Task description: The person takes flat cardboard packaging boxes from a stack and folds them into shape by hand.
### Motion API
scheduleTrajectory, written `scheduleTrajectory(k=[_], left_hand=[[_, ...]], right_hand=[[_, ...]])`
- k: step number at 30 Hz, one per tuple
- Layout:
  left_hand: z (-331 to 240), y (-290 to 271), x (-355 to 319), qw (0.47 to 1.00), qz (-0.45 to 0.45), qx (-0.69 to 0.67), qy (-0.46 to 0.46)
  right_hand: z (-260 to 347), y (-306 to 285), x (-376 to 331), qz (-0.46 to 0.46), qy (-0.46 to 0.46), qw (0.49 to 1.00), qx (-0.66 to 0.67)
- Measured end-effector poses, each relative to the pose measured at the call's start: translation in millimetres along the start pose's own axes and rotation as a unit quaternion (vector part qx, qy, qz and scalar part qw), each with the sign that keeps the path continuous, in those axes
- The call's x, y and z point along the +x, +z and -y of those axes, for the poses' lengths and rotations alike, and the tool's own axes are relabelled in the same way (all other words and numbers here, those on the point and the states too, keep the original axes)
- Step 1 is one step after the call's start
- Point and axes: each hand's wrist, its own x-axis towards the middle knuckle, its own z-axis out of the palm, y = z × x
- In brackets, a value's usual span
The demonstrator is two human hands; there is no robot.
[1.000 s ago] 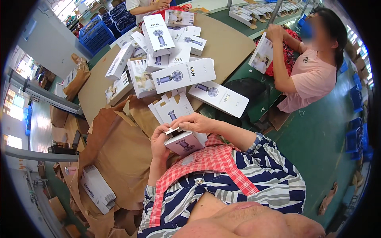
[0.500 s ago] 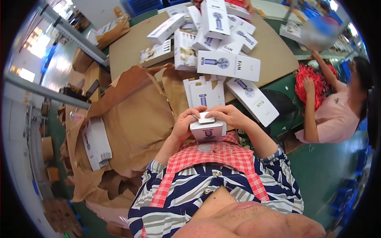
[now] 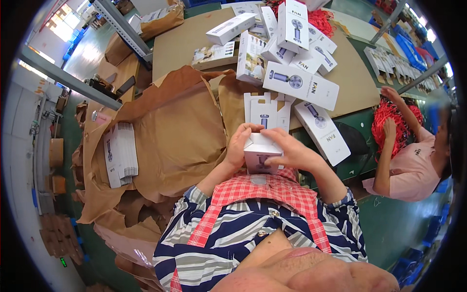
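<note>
Close to my body, a white carton [image 3: 260, 152] with a fan picture on its side stands between my two hands, its top end toward me. My left hand [image 3: 238, 147] holds its left side, fingers at the top edge. Across the right side and top lies my right hand [image 3: 292, 150], its thumb against the front face and its fingers over the top edge. Just beyond are flat, unfolded white cartons [image 3: 265, 114] with cut tabs, partly hidden by my hands.
Several closed white fan boxes [image 3: 299, 85] are heaped on the brown board [image 3: 360, 90]. Torn brown paper [image 3: 180, 126] spreads to the left, with a stack of flat cartons [image 3: 119, 151] on it. At right, a co-worker [image 3: 413, 160] handles red shredded strips [image 3: 391, 124].
My thumbs have come off the carton's small top flap, and its top now looks different. My right hand has spread over the right side. The whole view has shifted, moving the scene rightward.
</note>
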Motion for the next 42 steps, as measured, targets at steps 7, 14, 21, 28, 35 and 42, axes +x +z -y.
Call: scheduleTrajectory(k=[7,14,21,28,35,42], left_hand=[[-31,-30,30,0.900,-0.194,0.209,0.329],[15,-63,80,0.885,-0.173,0.389,0.190],[49,-52,106,0.836,-0.111,0.525,0.114],[-4,-13,32,0.874,-0.001,0.472,0.117],[-2,-2,26,0.795,-0.064,0.550,0.247],[-17,-3,13,0.949,0.232,0.201,0.071]], right_hand=[[-88,-96,-4,-0.427,0.008,0.729,0.535],[-138,10,13,-0.235,0.251,0.932,-0.113],[-129,38,39,-0.304,0.231,0.924,0.006],[-76,14,-1,-0.269,0.160,0.949,-0.038],[-44,1,7,-0.310,0.124,0.941,0.057],[-43,-12,0,-0.221,0.109,0.922,0.300]])
